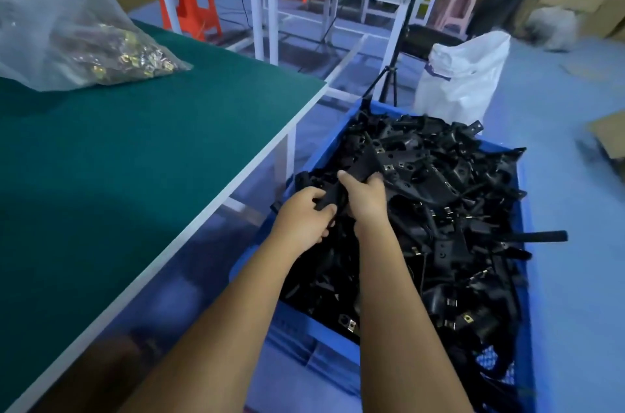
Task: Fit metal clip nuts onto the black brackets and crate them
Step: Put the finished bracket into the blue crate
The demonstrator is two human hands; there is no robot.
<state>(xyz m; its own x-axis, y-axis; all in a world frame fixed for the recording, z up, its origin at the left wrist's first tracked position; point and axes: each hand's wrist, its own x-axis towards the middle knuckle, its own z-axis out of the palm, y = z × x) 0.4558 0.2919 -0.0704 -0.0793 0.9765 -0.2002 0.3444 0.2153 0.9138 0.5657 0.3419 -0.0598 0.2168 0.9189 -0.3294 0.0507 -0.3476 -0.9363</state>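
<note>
A blue crate on the floor to the right of the table is heaped with black brackets, many carrying small metal clip nuts. Both arms reach over its near left part. My left hand and my right hand are side by side, both closed on a bundle of black brackets held just above the heap. A clear plastic bag of metal clip nuts lies on the green table top at the far left.
The green-topped table with a white frame fills the left. A white sack and a black tripod stand behind the crate. Orange stools, white work benches and cardboard boxes line the back. Blue floor lies to the right.
</note>
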